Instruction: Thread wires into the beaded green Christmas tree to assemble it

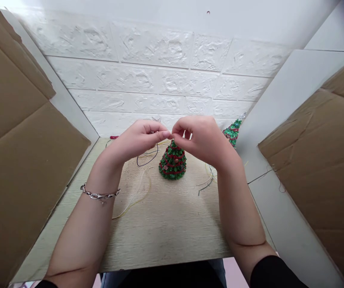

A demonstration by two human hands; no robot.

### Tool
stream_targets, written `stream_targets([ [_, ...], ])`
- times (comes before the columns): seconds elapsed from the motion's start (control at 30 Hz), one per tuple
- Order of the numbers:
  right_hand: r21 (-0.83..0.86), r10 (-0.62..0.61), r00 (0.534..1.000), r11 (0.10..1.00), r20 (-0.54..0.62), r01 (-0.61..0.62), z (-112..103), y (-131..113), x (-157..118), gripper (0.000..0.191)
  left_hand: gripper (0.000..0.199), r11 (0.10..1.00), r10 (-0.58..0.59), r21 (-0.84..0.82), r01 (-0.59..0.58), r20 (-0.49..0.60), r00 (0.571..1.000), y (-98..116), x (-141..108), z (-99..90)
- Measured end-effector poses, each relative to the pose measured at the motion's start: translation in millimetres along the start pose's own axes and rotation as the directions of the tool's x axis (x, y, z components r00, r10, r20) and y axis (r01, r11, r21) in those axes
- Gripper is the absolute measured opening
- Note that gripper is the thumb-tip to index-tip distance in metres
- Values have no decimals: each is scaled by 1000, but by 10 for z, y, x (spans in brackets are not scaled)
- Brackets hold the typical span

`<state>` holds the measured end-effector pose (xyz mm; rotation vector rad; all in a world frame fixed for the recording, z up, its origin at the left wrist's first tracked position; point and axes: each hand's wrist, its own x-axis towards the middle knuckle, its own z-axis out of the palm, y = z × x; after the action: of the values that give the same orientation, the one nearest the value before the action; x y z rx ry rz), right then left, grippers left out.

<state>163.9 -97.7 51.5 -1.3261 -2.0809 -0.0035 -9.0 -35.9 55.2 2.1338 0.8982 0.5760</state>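
A small green Christmas tree figurine (172,163) with red garland bands stands upright on the wooden tabletop (166,224). Right above its tip, my left hand (138,138) pinches with thumb and forefinger. From the other side my right hand (204,140) pinches too, its fingertips touching or nearly touching those of the left. Whatever lies between the fingertips is too small to make out, and the very tip of the tree is partly covered by them. Behind my right wrist a second decorated tree (232,133) shows in part.
Loose pale cords (134,196) lie left of the tree, with a dark blue cord loop (147,164) behind them. More cut cords (209,183) lie near my right forearm. Cardboard panels (24,132) (318,160) flank both sides; a white brick-patterned wall (156,78) closes the back.
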Motion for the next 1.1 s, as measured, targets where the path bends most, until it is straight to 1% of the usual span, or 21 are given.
stream_targets([
  [0.23,-19,7,1000,1000,30,-6,-35,-7,-19,15,25,1000,-16,24,16,11,1000,32,-17,-1],
  [0.33,-75,37,998,997,42,-34,-68,4,-42,15,24,998,-52,43,53,-27,998,38,-17,-3],
  [0.4,-113,63,998,992,29,-59,-82,3,-57,15,24,996,-75,46,78,-48,996,32,-14,-8],
  [0.47,-124,72,997,990,5,-71,-77,-11,-64,11,25,996,-78,41,80,-39,996,18,-7,-10],
  [0.53,-124,59,998,991,1,-59,-51,-36,-55,8,25,997,-57,41,58,-10,998,-1,3,-4],
  [0.63,-146,53,997,988,48,-45,4,-71,-20,7,25,999,-10,49,9,25,1000,-34,27,15],
  [0.7,-168,69,995,984,72,-56,27,-80,3,11,26,999,19,36,-20,28,999,-52,40,26],
  [0.8,-168,69,996,984,61,-58,28,-73,19,15,27,999,39,5,-39,22,999,-62,43,25],
  [0.93,-135,27,999,991,39,-21,7,-56,10,18,28,999,26,25,-26,18,1000,-50,23,6],
  [1.1,-115,-9,999,993,50,14,4,-49,-6,19,29,997,71,33,-74,85,994,-62,23,-9],
])
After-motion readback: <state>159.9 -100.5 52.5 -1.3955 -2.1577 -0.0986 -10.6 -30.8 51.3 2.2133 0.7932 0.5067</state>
